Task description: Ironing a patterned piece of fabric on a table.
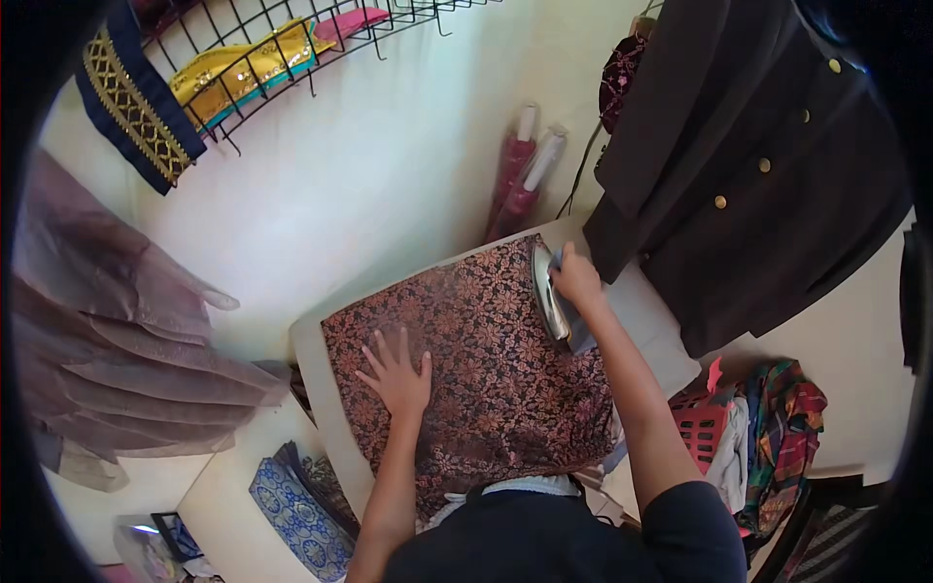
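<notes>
A dark cloth with a copper-pink floral pattern (486,321) lies spread over a pale grey ironing board (313,355), its near end reaching down toward my body. My left hand (397,377) rests flat on the cloth's left part, fingers spread. At the far right edge of the cloth, my right hand (577,277) is wrapped round the handle of a clothes iron (550,296). The iron's shiny metal side faces left and its body sits against the cloth. Its underside is hidden.
A dark coat with gold buttons (739,165) hangs beside the board's right end. Sheer mauve fabric (126,330) hangs at left. Wrapped rolls (525,175) lean against the wall behind. A black wire rack (262,58) holds folded cloths. A red basket (698,428) stands lower right, near heaped clothes.
</notes>
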Action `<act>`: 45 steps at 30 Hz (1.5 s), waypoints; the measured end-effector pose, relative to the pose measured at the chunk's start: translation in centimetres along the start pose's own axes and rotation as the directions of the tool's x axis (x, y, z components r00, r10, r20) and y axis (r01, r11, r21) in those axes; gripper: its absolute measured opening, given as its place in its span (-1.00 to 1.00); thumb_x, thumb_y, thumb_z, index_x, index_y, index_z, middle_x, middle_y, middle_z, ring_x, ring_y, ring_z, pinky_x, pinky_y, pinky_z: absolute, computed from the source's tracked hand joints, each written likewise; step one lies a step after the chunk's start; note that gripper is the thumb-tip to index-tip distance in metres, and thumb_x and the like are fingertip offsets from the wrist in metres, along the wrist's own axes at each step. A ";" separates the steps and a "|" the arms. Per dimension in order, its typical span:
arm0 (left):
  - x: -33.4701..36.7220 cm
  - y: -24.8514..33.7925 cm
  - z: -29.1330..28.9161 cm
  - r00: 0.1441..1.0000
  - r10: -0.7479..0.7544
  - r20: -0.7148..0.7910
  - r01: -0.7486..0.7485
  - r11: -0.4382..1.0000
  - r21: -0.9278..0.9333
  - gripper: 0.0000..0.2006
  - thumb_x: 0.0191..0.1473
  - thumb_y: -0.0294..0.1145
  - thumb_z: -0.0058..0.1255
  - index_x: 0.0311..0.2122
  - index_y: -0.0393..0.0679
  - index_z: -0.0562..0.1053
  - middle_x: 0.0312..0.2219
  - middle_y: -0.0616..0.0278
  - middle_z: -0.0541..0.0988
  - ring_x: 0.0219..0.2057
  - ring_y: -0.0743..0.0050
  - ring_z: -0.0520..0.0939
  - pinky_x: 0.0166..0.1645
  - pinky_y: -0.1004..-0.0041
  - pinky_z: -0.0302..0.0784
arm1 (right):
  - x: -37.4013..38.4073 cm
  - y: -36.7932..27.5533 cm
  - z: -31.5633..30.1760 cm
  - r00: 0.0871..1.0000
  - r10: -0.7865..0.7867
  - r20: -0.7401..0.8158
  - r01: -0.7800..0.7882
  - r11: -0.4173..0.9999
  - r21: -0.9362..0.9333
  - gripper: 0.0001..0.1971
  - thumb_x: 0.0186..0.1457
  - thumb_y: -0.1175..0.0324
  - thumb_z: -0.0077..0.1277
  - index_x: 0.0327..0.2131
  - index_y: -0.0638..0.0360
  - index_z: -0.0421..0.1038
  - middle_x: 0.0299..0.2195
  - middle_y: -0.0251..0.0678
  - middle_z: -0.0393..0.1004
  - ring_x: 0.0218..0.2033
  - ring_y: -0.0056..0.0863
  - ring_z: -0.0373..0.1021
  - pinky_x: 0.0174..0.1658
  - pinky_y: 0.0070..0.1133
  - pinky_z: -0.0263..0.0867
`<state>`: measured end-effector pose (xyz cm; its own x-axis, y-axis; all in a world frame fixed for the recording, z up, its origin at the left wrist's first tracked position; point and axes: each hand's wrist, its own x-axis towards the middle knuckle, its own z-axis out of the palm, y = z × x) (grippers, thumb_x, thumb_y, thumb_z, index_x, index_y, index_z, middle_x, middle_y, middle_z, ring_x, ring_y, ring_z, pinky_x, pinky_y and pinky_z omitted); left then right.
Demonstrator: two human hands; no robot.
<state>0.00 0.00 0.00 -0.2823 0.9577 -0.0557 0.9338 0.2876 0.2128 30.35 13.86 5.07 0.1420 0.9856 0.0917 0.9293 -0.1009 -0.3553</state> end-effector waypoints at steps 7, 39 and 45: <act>-0.7 -0.6 -0.4 0.999 -0.021 -0.026 0.021 1.000 0.002 -0.41 0.12 0.15 -0.33 0.24 0.31 0.00 0.27 0.19 -0.19 0.27 -0.09 -0.20 0.18 -0.29 -0.40 | -11.0 -0.8 -1.8 0.923 -0.262 0.281 0.213 0.957 0.196 -0.58 -0.03 0.32 0.00 -0.10 0.15 0.10 -0.45 0.09 0.44 -0.40 0.08 0.39 -0.32 -0.16 0.28; -6.8 -6.4 -0.6 0.978 0.034 -0.206 -0.041 0.999 -0.029 -0.44 0.03 0.02 -0.14 0.18 0.24 0.16 0.23 0.20 -0.01 0.23 -0.13 -0.03 0.22 -0.13 -0.20 | -9.7 -11.6 3.8 0.932 -0.291 0.219 0.207 0.918 0.338 -0.73 0.01 0.34 0.00 -0.22 0.13 0.21 -0.53 0.00 0.44 -0.57 -0.09 0.42 -0.49 -0.27 0.30; -6.9 -6.1 -0.5 0.973 0.030 -0.229 -0.041 0.998 -0.042 -0.43 0.03 0.04 -0.14 0.17 0.25 0.17 0.23 0.19 0.01 0.22 -0.13 -0.01 0.22 -0.10 -0.18 | -4.4 -18.1 5.8 0.923 -0.272 0.272 0.167 0.921 0.352 -0.72 -0.01 0.37 -0.01 -0.28 0.29 0.18 -0.58 -0.01 0.43 -0.75 -0.22 0.37 -0.58 -0.33 0.31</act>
<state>-3.86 -8.35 -0.41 -0.2966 0.9388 0.1753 0.9345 0.2475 0.2559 10.95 12.15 5.70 -0.2144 0.9741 -0.0720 0.7594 0.1198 -0.6395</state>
